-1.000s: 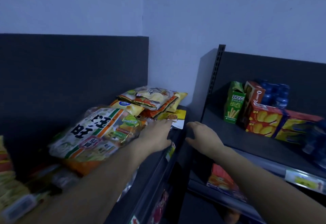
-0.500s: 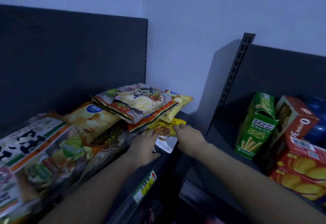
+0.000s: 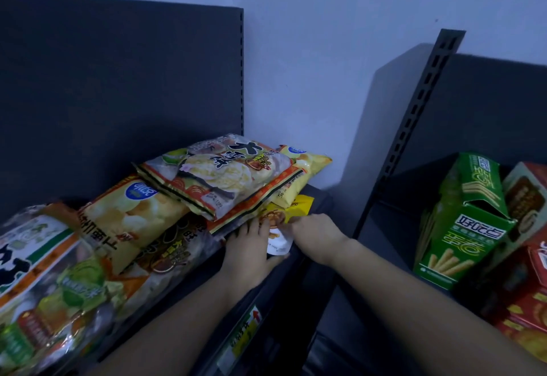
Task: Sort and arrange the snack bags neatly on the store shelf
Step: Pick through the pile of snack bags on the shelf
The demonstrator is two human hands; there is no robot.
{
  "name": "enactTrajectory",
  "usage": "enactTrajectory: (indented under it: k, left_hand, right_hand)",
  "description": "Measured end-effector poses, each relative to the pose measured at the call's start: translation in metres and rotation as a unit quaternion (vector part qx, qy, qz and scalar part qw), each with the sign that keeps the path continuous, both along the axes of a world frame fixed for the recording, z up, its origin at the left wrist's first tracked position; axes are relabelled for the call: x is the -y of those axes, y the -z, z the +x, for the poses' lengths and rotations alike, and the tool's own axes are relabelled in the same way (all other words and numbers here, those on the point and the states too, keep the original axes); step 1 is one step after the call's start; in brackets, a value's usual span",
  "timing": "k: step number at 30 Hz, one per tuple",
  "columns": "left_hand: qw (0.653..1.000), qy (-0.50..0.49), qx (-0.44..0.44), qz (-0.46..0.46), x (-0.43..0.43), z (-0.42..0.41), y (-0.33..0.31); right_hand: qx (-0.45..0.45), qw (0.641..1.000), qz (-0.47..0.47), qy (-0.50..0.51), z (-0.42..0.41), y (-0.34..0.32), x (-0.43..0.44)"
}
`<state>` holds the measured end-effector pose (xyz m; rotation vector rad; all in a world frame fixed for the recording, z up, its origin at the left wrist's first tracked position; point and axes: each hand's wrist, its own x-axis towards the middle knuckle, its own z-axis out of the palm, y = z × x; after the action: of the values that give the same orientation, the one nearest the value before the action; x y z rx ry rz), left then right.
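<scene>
Snack bags lie piled on the dark shelf [image 3: 313,198]. On top is a rice-cracker bag [image 3: 225,174], with a yellow chip bag [image 3: 299,165] behind it and another chip bag [image 3: 130,215] to its left. A large green-and-orange bag [image 3: 44,275] lies at the near left. A small yellow-and-white packet [image 3: 291,212] sticks out from under the pile at the shelf's front right corner. My left hand [image 3: 250,249] lies on that packet and the pile's edge, fingers extended. My right hand [image 3: 313,235] pinches the packet's right side.
A second dark shelf stands to the right, holding a green stick-snack box [image 3: 464,221] and red boxes [image 3: 527,272]. A slotted upright post [image 3: 414,126] separates the two shelves. A yellow price tag [image 3: 242,334] sits on the left shelf's front rail.
Both hands moved in to the small yellow packet at the shelf corner; the right hand now holds its edge. The view has closed in on the pile.
</scene>
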<state>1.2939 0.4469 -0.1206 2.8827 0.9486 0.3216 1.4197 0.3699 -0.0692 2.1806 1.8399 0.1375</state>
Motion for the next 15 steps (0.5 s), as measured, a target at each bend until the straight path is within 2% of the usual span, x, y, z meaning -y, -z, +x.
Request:
enactTrajectory:
  k: [3,6,8,12,13,14,15]
  left_hand:
    - [0.999,-0.01,-0.028,0.027,-0.001,0.001,-0.004]
    - [0.997,0.003,-0.057,0.047,0.002,-0.001,-0.009]
    - [0.997,0.016,-0.055,0.056,0.006,-0.008,-0.015]
    - [0.996,0.057,-0.012,0.061,0.017,-0.023,-0.028]
    - [0.996,0.066,-0.006,0.055,0.023,-0.028,-0.034]
    - [0.997,0.067,0.006,0.048,0.029,-0.033,-0.041]
    - [0.997,0.059,0.013,0.045,0.035,-0.038,-0.047]
  right_hand:
    - [0.032,0.999,0.006,-0.04,-0.003,-0.01,0.008]
    - [-0.008,0.996,0.038,-0.075,-0.005,-0.015,0.015]
    - [-0.057,0.995,0.068,-0.034,-0.001,-0.018,0.02]
    - [-0.035,0.985,0.135,0.103,0.014,-0.013,0.028]
    - [-0.076,0.968,0.19,0.147,0.019,-0.01,0.028]
    - [-0.157,0.932,0.262,0.197,0.022,-0.01,0.028]
    - [-0.261,0.87,0.336,0.25,0.024,-0.012,0.027]
